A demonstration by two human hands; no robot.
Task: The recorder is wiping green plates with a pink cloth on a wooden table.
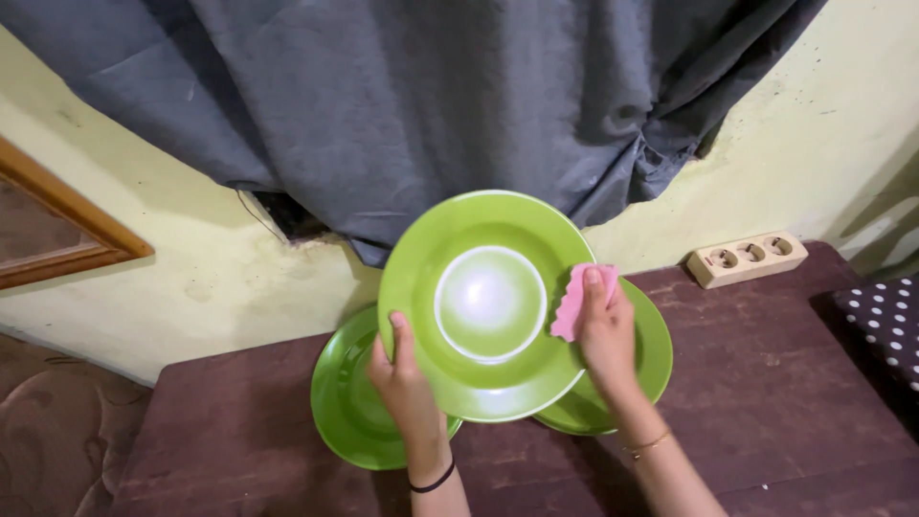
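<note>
Plate [488, 306] number one is bright green and round, and it is held up in the air over the dark brown worktop [766, 383]. Its bottom side faces the camera, with a white ring in the middle.

Far to the left, a wooden frame [67, 230] hangs on the pale yellow wall [191, 249]. A patterned brown floor [48, 440] shows in the bottom left corner. A big gray cloth [412, 96] hangs on the wall behind the plates.

Next comes a second green plate [347, 402]. It lies flat on the worktop, partly under the held plate.

The left hand [404, 383] holds the lower left edge of the held plate. Its grip is closed on the rim, with the thumb on the side we see and the fingers hidden behind. A black band [433, 482] goes around that wrist.

The right hand [605, 330] is at the right edge of the held plate. Its grip pinches a pink sponge [574, 302] and presses it against the plate. A thin gold bracelet [649, 443] sits on that wrist.

A third green plate [646, 359] lies flat on the worktop under the right hand.

Farther right, a cream power strip [748, 258] with three round holes rests at the back of the worktop, by the wall. At the far right edge is a dark cloth with white dots [885, 321].
</note>
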